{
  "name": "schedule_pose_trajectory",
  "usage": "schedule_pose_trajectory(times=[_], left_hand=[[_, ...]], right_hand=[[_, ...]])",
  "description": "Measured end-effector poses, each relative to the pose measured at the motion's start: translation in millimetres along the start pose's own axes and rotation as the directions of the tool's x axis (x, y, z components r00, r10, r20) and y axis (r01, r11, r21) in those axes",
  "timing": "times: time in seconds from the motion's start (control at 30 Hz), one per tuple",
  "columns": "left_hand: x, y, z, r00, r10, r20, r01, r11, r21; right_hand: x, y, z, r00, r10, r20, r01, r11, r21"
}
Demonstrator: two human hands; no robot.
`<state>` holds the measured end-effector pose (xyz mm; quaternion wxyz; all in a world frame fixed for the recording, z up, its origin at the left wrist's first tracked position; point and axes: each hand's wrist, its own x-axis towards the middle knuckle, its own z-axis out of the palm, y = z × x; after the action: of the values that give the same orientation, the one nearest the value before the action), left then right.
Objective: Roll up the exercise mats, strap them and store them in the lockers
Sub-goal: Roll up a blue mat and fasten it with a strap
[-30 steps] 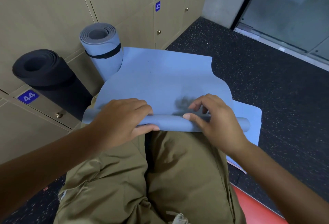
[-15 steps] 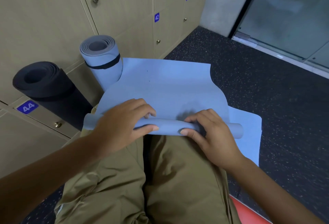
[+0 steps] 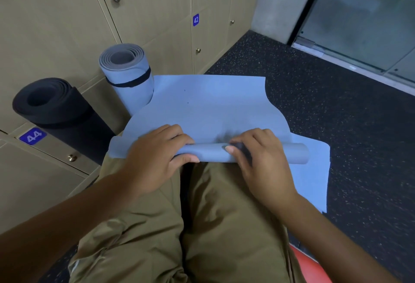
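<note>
Three mats — two rolled [image 3: 128, 73] [image 3: 56, 107], one blue mat [image 3: 202, 107] gripped by both hands [image 3: 157, 157] [image 3: 262, 159]

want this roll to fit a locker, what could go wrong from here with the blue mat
1. The rolled tube sticks out well past the right hand, while the left hand covers the other end; it could roll unevenly and cone out.
2. The flat part of the blue mat lies against the strapped blue roll, which may drag or tip as the mat is drawn in.
3. The tube rests on the person's lap, not the floor, so it may start loose.
</note>
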<state>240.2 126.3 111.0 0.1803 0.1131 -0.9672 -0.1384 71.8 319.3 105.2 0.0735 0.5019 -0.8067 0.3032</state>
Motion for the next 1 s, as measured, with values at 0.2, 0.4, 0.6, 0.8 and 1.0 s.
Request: schedule_pose_trajectory(times=[0.2, 0.4, 0.6, 0.8, 1.0], left_hand=[[25, -11, -6, 0.968, -0.157, 0.196, 0.193, 0.965, -0.178], [40, -17, -6, 0.965, -0.179, 0.189, 0.221, 0.947, -0.233], [36, -14, 8, 0.996, 0.029, -0.084, -0.033, 0.998, -0.046], [39, -15, 12, 0.992, 0.128, 0.008, -0.128, 0.977, 0.173], [58, -4, 5, 0.994, 0.031, 0.108, -0.030, 1.000, -0.009]], right_hand=[[-12, 1, 13, 0.999, -0.039, -0.034, 0.033, 0.988, -0.150], [12, 17, 11, 0.995, 0.021, 0.096, -0.027, 0.998, 0.064], [26, 25, 12, 0.981, 0.101, 0.166, -0.108, 0.994, 0.034], [29, 30, 12, 0.978, 0.119, 0.173, -0.133, 0.989, 0.071], [11, 43, -5, 0.992, -0.012, 0.125, 0.021, 0.997, -0.070]])
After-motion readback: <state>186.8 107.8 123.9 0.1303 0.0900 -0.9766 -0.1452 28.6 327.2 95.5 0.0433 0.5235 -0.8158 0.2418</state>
